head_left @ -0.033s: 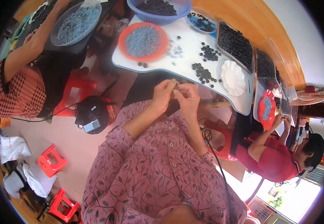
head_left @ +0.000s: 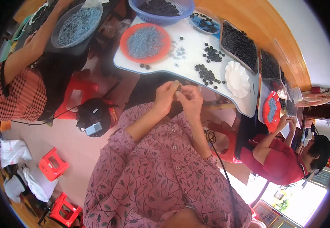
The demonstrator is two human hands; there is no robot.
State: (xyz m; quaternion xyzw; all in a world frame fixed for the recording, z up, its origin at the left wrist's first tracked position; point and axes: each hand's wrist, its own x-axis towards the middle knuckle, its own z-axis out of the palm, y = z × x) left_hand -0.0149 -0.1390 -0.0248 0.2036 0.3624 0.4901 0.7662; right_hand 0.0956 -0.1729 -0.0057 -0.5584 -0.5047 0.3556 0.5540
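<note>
The person in the pink patterned shirt sat just short of the white bench (head_left: 184,70), both hands raised together below its near edge. The left hand (head_left: 165,98) and the right hand (head_left: 191,100) met fingertip to fingertip, and each grip was pressed shut on one small pale piece (head_left: 177,86) held between them — too small to say what it was beyond a little tan bit.

On the bench above the hands lay scattered dark round beads (head_left: 207,74), some in a loose cluster, a few strays farther left. An orange plate (head_left: 126,45) of grey-blue bits sat at the bench's left end, a blue basket (head_left: 180,13) of dark beads at its far edge, a dark tray (head_left: 238,45) heaped with more to the right, and a white scalloped dish (head_left: 236,79) — bare — near the right end.

Judging by that, the work looked far from done: the heaps were full, the white dish held nothing, and only one piece was in hand.
</note>
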